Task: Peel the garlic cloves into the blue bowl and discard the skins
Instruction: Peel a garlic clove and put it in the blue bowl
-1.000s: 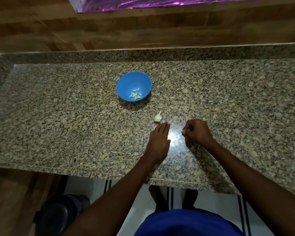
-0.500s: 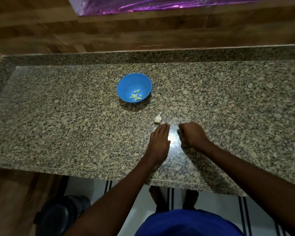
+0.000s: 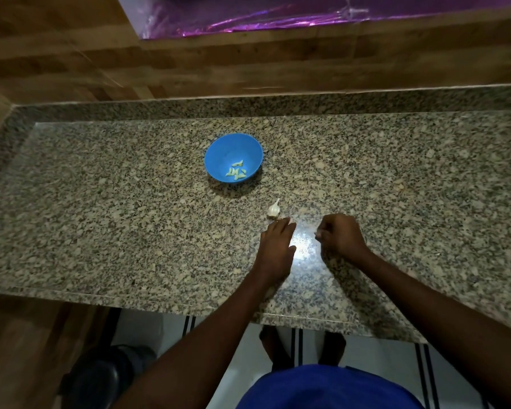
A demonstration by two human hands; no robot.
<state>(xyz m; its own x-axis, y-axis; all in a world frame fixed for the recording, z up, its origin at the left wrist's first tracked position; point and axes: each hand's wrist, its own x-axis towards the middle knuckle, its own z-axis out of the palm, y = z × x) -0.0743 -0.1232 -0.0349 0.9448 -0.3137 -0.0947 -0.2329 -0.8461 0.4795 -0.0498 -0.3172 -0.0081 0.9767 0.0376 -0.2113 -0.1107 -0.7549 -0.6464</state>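
Nearest the camera: blue garment (image 3: 331, 388) at bottom edge, cut off by the frame. Dark round container (image 3: 96, 379) on the floor at lower left, below the bench front; contents not discernible. White floor with dark stripes (image 3: 295, 340) visible under the bench edge, feet partly hidden there.

On the granite bench (image 3: 130, 219), near the front edge: left hand (image 3: 278, 246) laid flat, palm down, fingers straight and together, fingertips just short of or touching the garlic bulb (image 3: 273, 210); contact cannot be confirmed. Right hand (image 3: 338, 236) just beside the left, apart from it, fingers curled inward toward the bench. Small pale fleck (image 3: 316, 232) at the right fingertips; whether pinched or merely lying beneath cannot be told, too small to identify. Bright glare on the bench between the two hands, washing out the surface there.

Farther back: garlic bulb resting on the bench, pointed tip angled away, unobstructed apart from the left fingertips at its base. Beyond it, well apart, blue bowl (image 3: 219, 154) standing upright with several pale peeled cloves (image 3: 236, 172) gathered at the near right of its floor; exact count unclear.

Rear: raised granite upstand, then wooden wall (image 3: 248, 63). Purple shiny sheet (image 3: 278, 16) at top, cut off by the upper edge. Dark object at far right edge, mostly out of frame.
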